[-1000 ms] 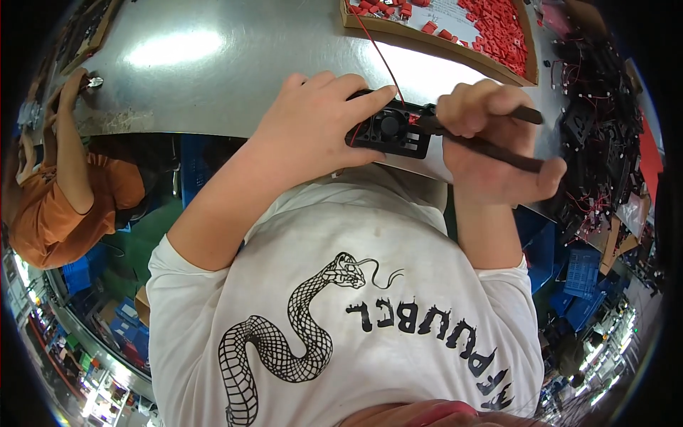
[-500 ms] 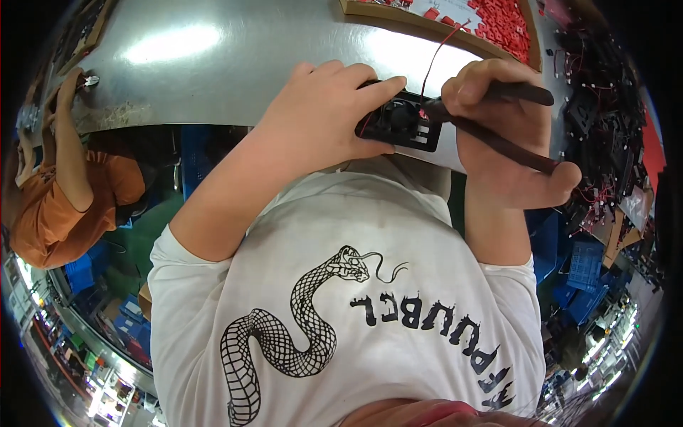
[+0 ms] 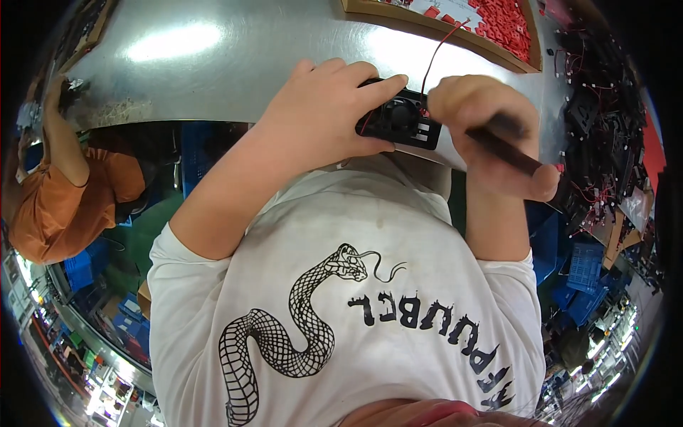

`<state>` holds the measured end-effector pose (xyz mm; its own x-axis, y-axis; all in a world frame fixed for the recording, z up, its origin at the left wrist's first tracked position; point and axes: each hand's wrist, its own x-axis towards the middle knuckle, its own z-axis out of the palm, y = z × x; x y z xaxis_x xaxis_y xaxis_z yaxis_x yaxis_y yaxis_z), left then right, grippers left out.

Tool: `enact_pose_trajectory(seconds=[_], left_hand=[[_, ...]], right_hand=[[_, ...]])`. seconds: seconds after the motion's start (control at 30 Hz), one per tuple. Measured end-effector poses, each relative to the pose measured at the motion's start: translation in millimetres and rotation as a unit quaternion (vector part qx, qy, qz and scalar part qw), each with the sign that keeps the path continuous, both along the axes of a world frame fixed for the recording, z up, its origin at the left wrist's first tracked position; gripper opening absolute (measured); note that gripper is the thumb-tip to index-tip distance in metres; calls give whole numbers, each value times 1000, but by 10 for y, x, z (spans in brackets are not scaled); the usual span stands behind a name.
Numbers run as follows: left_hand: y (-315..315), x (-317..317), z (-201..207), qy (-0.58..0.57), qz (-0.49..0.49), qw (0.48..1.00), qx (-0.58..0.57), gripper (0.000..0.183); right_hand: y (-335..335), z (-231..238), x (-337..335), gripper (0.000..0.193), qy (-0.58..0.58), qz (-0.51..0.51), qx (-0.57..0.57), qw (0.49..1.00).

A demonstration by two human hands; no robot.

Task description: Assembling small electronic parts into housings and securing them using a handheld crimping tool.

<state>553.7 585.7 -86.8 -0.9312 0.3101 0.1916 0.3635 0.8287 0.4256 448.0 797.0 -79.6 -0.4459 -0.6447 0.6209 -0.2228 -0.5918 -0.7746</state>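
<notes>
My left hand (image 3: 331, 103) is closed round the left end of a black plastic housing (image 3: 425, 144), which has a round black part and pale slots in its face. A thin red and black wire (image 3: 432, 60) rises from the housing's right side toward the tray. My right hand (image 3: 491, 107), blurred by motion, grips dark-handled pliers (image 3: 509, 153) just right of the housing. One handle slants down along my palm; my fingers hide the jaws.
A cardboard tray (image 3: 405, 23) with many small red parts (image 3: 498, 32) stands at the far right of the metal table (image 3: 235, 78). Black parts and wires (image 3: 587, 107) are heaped along the right. A person in an orange shirt (image 3: 53, 206) sits at the left.
My right hand has turned and shifted slightly left, and the pliers' handles have come down and left with it. My left hand and the housing stay in place.
</notes>
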Motion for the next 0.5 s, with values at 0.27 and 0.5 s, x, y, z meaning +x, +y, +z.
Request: enact_pose_trajectory(seconds=[0.27,0.5], left_hand=[[-79,-93,-23,-41,-59,997,4,68],[64,20,-18,7,12,1000,-18,71]], right_hand=[[30,329,8,92,-148,105,147,972],[299,40,307,110,-193,-43,-113,974]])
